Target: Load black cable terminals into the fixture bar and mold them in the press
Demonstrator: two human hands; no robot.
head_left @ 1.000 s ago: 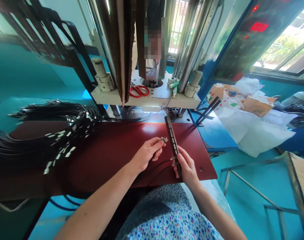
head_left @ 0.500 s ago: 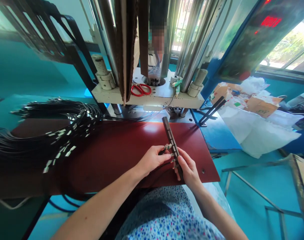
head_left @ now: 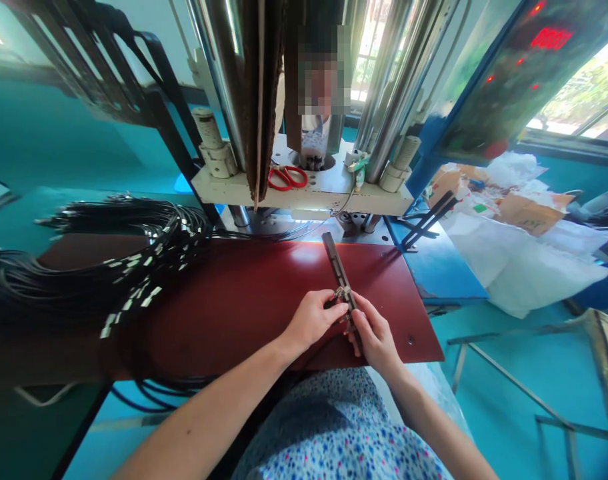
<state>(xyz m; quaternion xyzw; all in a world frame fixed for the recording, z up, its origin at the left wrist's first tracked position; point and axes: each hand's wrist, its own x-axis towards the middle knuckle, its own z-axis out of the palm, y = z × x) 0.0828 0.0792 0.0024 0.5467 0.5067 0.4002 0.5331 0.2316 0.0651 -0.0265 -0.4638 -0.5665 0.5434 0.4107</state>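
Note:
My right hand (head_left: 377, 331) is closed round the near part of a long dark slotted metal bar (head_left: 336, 261), which slants away over the red-brown tabletop (head_left: 244, 287). My left hand (head_left: 315, 319) pinches a black cable with a small metal connector (head_left: 339, 292) against the bar's left side. Several small metal connectors sit along the bar between the two hands; the fingers partly hide them. On the left lies a large bundle of black cables (head_left: 169, 240) with pale metal ends.
Behind the tabletop stands a press with a white plate (head_left: 264, 193) and steel columns; red-handled scissors (head_left: 287, 178) lie on the plate. A control box (head_left: 524, 87) with red lights is at upper right. White bags (head_left: 524, 267) and cartons sit at right. Another person is partly visible behind the press.
My left hand has moved slightly right, bringing the connector against the bar. My right hand keeps its hold. The whole view has shifted a little, and more red lights show on the control box.

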